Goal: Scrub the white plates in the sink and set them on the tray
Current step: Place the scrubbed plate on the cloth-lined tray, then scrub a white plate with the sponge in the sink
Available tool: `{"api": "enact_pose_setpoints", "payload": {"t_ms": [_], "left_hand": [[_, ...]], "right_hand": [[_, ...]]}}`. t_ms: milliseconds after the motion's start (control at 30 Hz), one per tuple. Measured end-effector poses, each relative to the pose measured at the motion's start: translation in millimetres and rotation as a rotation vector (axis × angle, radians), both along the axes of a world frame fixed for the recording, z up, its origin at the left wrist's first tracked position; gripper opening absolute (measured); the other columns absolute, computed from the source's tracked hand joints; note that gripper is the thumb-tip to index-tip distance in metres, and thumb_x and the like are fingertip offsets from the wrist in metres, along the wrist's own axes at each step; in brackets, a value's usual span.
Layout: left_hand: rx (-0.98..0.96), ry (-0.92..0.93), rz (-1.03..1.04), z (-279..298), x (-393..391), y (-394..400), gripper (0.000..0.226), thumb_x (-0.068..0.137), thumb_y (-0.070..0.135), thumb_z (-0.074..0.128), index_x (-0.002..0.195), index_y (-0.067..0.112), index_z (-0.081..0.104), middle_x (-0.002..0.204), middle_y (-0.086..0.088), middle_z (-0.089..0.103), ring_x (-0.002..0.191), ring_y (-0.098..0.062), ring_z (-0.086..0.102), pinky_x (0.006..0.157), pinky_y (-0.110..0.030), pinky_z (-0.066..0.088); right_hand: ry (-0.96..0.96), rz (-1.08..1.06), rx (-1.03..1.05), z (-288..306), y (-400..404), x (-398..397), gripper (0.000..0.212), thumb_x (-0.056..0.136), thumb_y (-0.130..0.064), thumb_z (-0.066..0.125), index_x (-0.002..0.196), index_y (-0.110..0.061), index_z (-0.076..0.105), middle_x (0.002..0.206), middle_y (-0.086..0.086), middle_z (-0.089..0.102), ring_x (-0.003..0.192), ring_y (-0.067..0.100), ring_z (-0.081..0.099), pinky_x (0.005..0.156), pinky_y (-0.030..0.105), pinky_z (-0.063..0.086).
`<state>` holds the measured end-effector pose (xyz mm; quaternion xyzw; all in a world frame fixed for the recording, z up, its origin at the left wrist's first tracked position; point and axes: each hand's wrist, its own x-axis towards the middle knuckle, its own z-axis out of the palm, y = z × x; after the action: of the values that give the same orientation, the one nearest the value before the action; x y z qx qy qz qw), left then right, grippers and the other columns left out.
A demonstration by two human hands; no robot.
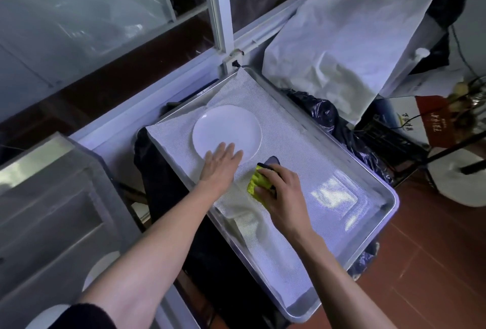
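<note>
Head view, white plate (227,131) flat face-up on tray (378,186), left hand (221,165) fingers released, right hand (282,190) grasping sponge (259,182)

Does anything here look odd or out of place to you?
Slightly: the mesh liner in the tray is rumpled near the right hand, which holds a yellow sponge over it. The plate lies flat under the left hand. Nothing looks spilled or broken.

Metal tray (378,213) lined with white mesh mat (302,144); white plate (226,128) toward ten o'clock, flat on mat.
</note>
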<state>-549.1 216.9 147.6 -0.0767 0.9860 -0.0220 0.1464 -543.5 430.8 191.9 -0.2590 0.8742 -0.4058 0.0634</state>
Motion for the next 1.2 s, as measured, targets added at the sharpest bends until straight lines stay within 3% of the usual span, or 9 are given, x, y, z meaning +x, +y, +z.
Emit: {"api": "enact_pose_setpoints", "payload": {"t_ms": [133,233,300,367,467,700,833,933,1200], "left_hand": [[0.098,0.025,0.049,9,11,-1,0.050,0.098,0.006,0.049,0.147,0.019,0.047,0.158,-0.007,0.040,0.149,-0.032,0.030,0.115,-0.049,0.033],[0.146,0.096,0.095,26,25,3,0.034,0.094,0.005,0.044,0.117,0.019,0.066,0.119,-0.004,0.066,0.114,-0.031,0.059,0.085,-0.040,0.046],[0.188,0.122,0.159,37,37,4,0.041,0.094,0.006,0.041,0.121,0.021,0.069,0.114,-0.007,0.070,0.104,-0.034,0.063,0.077,-0.037,0.046],[0.233,0.160,0.197,46,55,2,0.044,0.096,0.008,0.041,0.127,0.023,0.068,0.119,-0.009,0.070,0.106,-0.036,0.064,0.087,-0.040,0.049],[0.328,0.277,0.236,55,84,-5,0.028,0.095,0.011,0.047,0.099,0.022,0.073,0.103,-0.004,0.071,0.096,-0.037,0.064,0.077,-0.038,0.051],[0.457,0.482,0.521,59,195,-59,0.027,0.100,0.017,0.054,0.118,0.022,0.074,0.113,0.001,0.073,0.110,-0.023,0.062,0.093,-0.041,0.052],[0.529,0.558,0.678,57,274,-89,0.025,0.094,0.005,0.060,0.107,0.015,0.078,0.104,-0.007,0.077,0.097,-0.027,0.070,0.082,-0.030,0.052],[0.515,0.523,0.802,54,335,-105,0.023,0.092,0.008,0.059,0.100,0.020,0.077,0.102,-0.006,0.077,0.096,-0.030,0.070,0.073,-0.031,0.051],[0.582,0.401,1.052,22,466,-128,0.036,0.097,0.022,0.056,0.132,0.026,0.067,0.135,0.002,0.067,0.121,-0.028,0.063,0.099,-0.040,0.051]], "right_hand": [[-0.007,0.013,0.068,6,3,-2,0.038,0.093,-0.034,0.070,0.129,-0.025,0.065,0.136,-0.009,0.057,0.117,0.024,0.047,0.100,0.038,0.042],[-0.006,0.020,0.105,13,-1,0,0.039,0.091,-0.038,0.070,0.128,-0.027,0.065,0.134,-0.010,0.058,0.115,0.025,0.047,0.097,0.044,0.043],[0.011,0.036,0.130,18,-7,5,0.040,0.091,-0.040,0.070,0.128,-0.028,0.065,0.132,-0.009,0.059,0.113,0.026,0.048,0.095,0.047,0.044],[0.041,0.066,0.141,24,-16,14,0.040,0.090,-0.041,0.071,0.127,-0.029,0.065,0.131,-0.010,0.059,0.112,0.026,0.048,0.092,0.047,0.044],[0.069,0.108,0.146,29,-31,26,0.039,0.091,-0.042,0.069,0.127,-0.031,0.065,0.133,-0.013,0.057,0.113,0.025,0.047,0.092,0.044,0.043],[0.145,0.267,0.162,50,-88,81,0.033,0.092,-0.042,0.067,0.123,-0.030,0.067,0.125,-0.011,0.060,0.111,0.025,0.051,0.089,0.044,0.045],[0.187,0.341,0.124,59,-128,125,0.031,0.092,-0.040,0.067,0.121,-0.029,0.068,0.123,-0.011,0.062,0.107,0.026,0.052,0.086,0.046,0.048],[0.223,0.411,0.146,61,-159,165,0.035,0.091,-0.043,0.067,0.123,-0.029,0.067,0.125,-0.009,0.062,0.108,0.028,0.054,0.084,0.046,0.049],[0.127,0.574,0.253,30,-226,272,0.036,0.093,-0.041,0.066,0.126,-0.027,0.066,0.129,-0.007,0.061,0.113,0.029,0.052,0.089,0.048,0.047]]}}
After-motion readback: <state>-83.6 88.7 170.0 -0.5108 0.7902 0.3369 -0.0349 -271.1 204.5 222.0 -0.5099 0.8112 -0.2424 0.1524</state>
